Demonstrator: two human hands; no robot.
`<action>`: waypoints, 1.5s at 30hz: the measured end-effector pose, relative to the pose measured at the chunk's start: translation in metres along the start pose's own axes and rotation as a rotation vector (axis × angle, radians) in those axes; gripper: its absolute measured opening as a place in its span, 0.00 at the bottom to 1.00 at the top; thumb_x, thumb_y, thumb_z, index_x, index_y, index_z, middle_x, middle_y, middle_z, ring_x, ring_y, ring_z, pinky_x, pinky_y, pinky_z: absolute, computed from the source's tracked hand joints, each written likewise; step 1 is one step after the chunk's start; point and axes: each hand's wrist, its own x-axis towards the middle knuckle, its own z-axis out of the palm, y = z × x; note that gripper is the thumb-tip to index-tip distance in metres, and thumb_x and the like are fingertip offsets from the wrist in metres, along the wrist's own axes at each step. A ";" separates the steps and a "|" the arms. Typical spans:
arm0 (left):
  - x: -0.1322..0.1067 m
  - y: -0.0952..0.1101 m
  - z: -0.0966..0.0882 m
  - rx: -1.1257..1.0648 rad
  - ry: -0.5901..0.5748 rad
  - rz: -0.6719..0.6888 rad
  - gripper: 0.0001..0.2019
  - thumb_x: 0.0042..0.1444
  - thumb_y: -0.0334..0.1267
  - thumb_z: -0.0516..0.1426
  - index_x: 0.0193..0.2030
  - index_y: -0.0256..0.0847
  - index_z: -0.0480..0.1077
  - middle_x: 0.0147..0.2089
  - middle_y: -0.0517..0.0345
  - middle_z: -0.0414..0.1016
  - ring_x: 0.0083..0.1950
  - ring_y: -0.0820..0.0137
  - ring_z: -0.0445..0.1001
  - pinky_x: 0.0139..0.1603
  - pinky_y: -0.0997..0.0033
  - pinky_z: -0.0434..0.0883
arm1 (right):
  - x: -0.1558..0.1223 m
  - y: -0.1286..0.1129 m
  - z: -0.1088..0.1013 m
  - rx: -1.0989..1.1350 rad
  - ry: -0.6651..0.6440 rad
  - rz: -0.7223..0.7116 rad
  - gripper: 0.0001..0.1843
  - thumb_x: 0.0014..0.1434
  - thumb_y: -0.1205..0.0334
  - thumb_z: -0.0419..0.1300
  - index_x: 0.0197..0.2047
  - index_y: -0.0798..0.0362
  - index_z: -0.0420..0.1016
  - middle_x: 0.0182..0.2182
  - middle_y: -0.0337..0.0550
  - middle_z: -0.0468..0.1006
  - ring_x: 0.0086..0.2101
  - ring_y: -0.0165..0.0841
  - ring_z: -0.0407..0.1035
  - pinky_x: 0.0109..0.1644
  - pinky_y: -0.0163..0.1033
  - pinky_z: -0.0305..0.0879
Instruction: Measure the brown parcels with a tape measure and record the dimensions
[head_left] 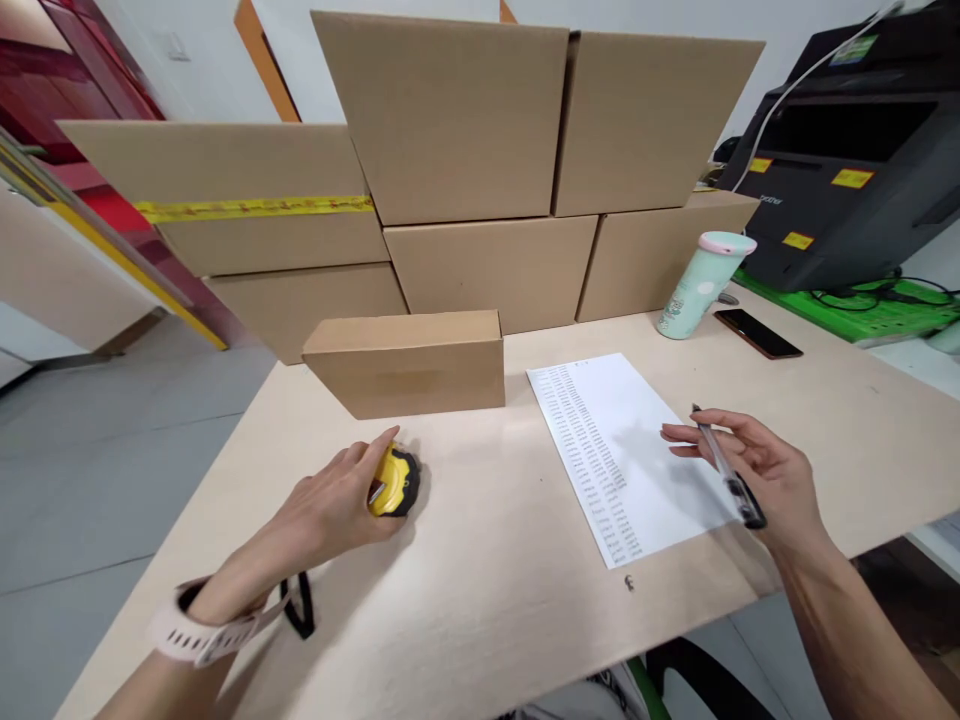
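My left hand (334,500) is closed around a yellow and black tape measure (397,482), low over the table's left side. A black strap (298,606) hangs below that wrist. Between the thumb and fingers of my right hand (772,470) is a clear pen with black ends (726,462), held above the right edge of a paper sheet (651,440). Columns of small writing run down the sheet's left part. Just beyond my left hand, a small brown cardboard box (431,380) lies on the table.
Large cardboard boxes (465,120) are stacked along the back, one with yellow tape (255,208). At the right stand a mint tumbler (701,290), a phone (757,333) and a black printer (840,170) on a green surface (847,310). The table's front edge (570,672) is close.
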 end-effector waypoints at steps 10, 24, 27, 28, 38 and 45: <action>-0.031 0.098 0.025 -0.429 0.312 0.483 0.23 0.60 0.42 0.54 0.61 0.41 0.66 0.60 0.39 0.70 0.57 0.46 0.68 0.56 0.42 0.64 | -0.010 0.028 0.025 0.010 0.111 -0.028 0.19 0.65 0.42 0.46 0.36 0.45 0.68 0.15 0.33 0.67 0.19 0.33 0.62 0.27 0.39 0.60; -0.018 0.226 0.104 -0.409 -0.009 0.793 0.44 0.56 0.51 0.58 0.70 0.20 0.47 0.70 0.19 0.44 0.48 0.38 0.71 0.41 0.42 0.68 | -0.011 0.031 0.047 -0.037 -0.142 0.232 0.19 0.49 0.49 0.69 0.27 0.48 0.63 0.17 0.32 0.70 0.21 0.30 0.65 0.27 0.35 0.62; -0.017 0.227 0.101 -0.278 -0.022 0.777 0.51 0.48 0.56 0.63 0.68 0.19 0.52 0.68 0.14 0.47 0.47 0.39 0.72 0.40 0.45 0.70 | -0.009 0.037 0.049 -0.059 -0.090 0.220 0.21 0.47 0.50 0.70 0.22 0.49 0.61 0.13 0.30 0.65 0.17 0.27 0.59 0.23 0.34 0.56; -0.017 0.227 0.100 -0.209 0.011 0.777 0.50 0.47 0.57 0.63 0.68 0.19 0.53 0.68 0.14 0.48 0.46 0.40 0.73 0.40 0.47 0.71 | -0.008 0.039 0.049 -0.086 -0.060 0.195 0.22 0.47 0.51 0.70 0.21 0.49 0.60 0.13 0.29 0.62 0.17 0.26 0.56 0.22 0.34 0.53; -0.017 0.227 0.101 0.165 0.208 0.780 0.46 0.52 0.66 0.53 0.67 0.29 0.57 0.67 0.24 0.58 0.37 0.58 0.77 0.36 0.63 0.71 | -0.003 0.043 0.048 -0.148 -0.001 0.126 0.16 0.51 0.51 0.67 0.26 0.49 0.64 0.18 0.34 0.68 0.21 0.29 0.61 0.26 0.36 0.57; -0.017 0.226 0.098 0.213 0.239 0.794 0.46 0.52 0.67 0.51 0.66 0.29 0.58 0.66 0.24 0.59 0.33 0.61 0.76 0.32 0.65 0.70 | -0.006 0.046 0.043 -0.324 -0.010 0.006 0.16 0.53 0.58 0.61 0.21 0.49 0.57 0.18 0.31 0.59 0.22 0.28 0.55 0.26 0.35 0.52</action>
